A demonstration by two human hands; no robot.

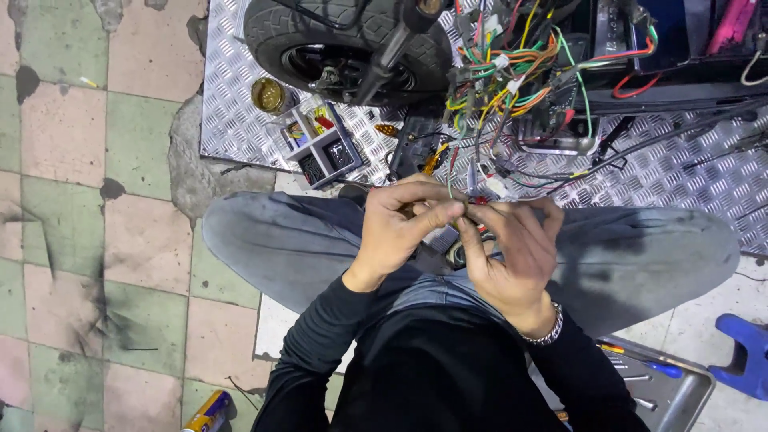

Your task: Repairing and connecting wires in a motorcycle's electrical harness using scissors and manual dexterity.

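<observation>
Two hands meet above the person's lap. Left hand (404, 220) pinches thin wires (472, 188) between thumb and fingers; right hand (512, 248) closes on the same wires just beside it. They run up and away into a tangled wiring bundle (512, 76) beside a scooter wheel (344, 44).

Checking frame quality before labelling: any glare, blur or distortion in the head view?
Head view: even light; mild glare on the silver tread-patterned metal plate; fisheye bends the tiled floor's lines at the edges; both hands fairly sharp, though the thin coloured wires they pinch are too small to resolve.
</observation>
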